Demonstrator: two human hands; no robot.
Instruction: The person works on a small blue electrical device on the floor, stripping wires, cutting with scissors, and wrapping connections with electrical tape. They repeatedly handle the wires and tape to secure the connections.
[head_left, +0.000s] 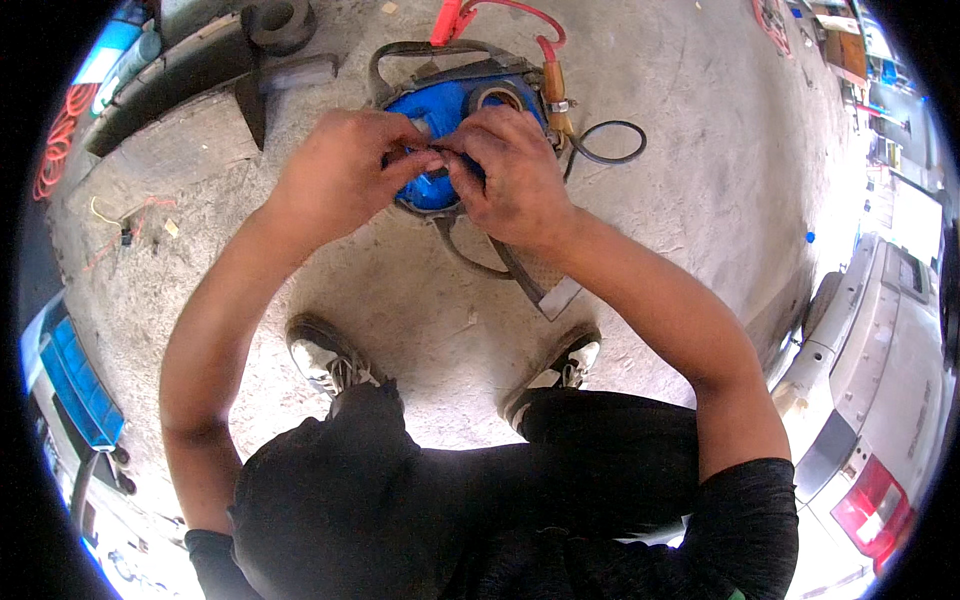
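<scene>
Above a blue strapped case or tool (pixel 428 104) on the floor, both hands meet with their fingertips close together. My left hand (pixel 340 172) is closed in a pinch of thumb and forefinger. Thumb and curled fingers are drawn together on my right hand (pixel 517 178) too. Something small and dark may sit between the fingertips, but it is too small to name. Just beyond the right hand, a tape-like roll (pixel 497 96) rests on the blue thing. Black straps (pixel 425 47) loop around it. The fingers hide its middle.
A red clamp with a red cable (pixel 508 5) lies at the far side, near a brass-coloured fitting (pixel 554 82). A black cable loop (pixel 640 143) is on the right. Metal beams (pixel 175 145) lie far left. A white vehicle (pixel 860 350) stands right. My shoes (pixel 325 360) flank the near floor.
</scene>
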